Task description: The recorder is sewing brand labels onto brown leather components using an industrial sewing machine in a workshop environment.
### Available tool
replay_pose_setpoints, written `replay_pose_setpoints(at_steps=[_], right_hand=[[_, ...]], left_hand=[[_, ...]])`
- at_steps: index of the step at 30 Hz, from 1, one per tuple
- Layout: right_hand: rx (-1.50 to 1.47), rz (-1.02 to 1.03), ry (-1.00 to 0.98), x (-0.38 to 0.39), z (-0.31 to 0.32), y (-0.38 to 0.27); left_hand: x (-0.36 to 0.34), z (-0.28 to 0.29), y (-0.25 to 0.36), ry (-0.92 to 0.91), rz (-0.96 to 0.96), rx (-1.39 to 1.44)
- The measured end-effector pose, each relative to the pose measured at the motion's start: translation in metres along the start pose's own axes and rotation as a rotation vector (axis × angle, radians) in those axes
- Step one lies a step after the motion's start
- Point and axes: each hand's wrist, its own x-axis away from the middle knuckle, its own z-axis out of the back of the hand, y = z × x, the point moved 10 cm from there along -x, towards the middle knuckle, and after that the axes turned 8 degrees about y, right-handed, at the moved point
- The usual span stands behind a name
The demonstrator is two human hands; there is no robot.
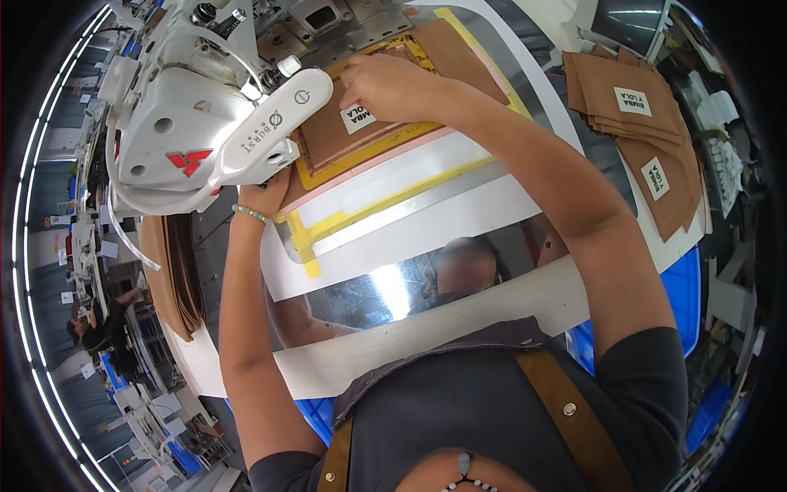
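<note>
A brown fabric piece [324,131] lies inside a yellow-edged template [332,169] under a white sewing machine [156,135]. On the fabric sits a white label [357,120] with dark print, partly covered by my right hand [395,90]. The fingers of that hand are bent down and drawn together at the label's upper edge; whatever they grip is hidden. My left hand [264,193] rests at the template's near left corner, beside the machine head, which hides most of its fingers.
Stacked brown fabric pieces with white labels [631,102] lie at the right. More folded brown pieces [172,275] hang at the table's left edge. A shiny metal plate [361,295] is set in the near tabletop. Blue bins [682,287] stand below. Another person [111,328] works far left.
</note>
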Motion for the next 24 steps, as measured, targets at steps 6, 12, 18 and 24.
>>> replay_pose_setpoints(at_steps=[6,12,18,24], right_hand=[[0.071,0.047,0.078,0.003,0.002,0.0],[0.04,0.014,0.094,0.002,0.003,0.002],[0.006,0.006,0.138,0.004,0.003,0.005],[0.009,0.022,0.114,0.003,0.0,0.001]], left_hand=[[-0.02,-0.004,0.021,-0.162,-0.065,-0.13],[-0.035,0.004,0.047,-0.068,-0.103,-0.087],[-0.042,-0.001,0.039,-0.122,-0.026,-0.149],[-0.036,0.001,0.047,-0.077,-0.063,-0.222]])
